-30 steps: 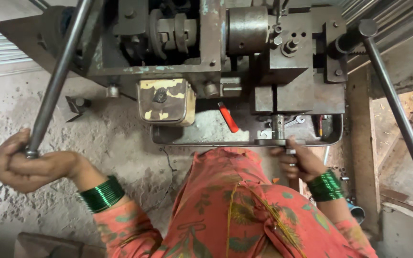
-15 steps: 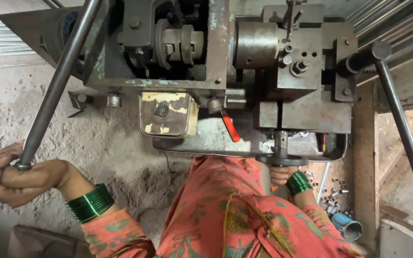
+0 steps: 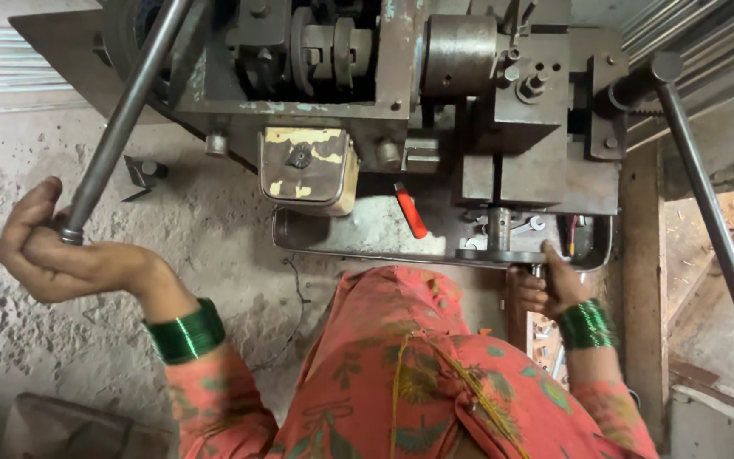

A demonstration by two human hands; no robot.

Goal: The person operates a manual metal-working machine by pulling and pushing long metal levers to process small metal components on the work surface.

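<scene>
Right hand fingertips behind tray rim

The left hand is gripping the long steel lever; the right hand is touching the machine's tray rim.

At my twelve o'clock I see a worn cream box hanging under the machine, a red handle just right of it. A second steel bar slants down at three o'clock. Rough concrete floor lies below.

Coral-orange sleeves printed with green leafy florals, glossy green bangles worn at both wrists. Above them, a rusty grey-brown machine; yellowed chipped-paint box and red handle hung below it.
</scene>
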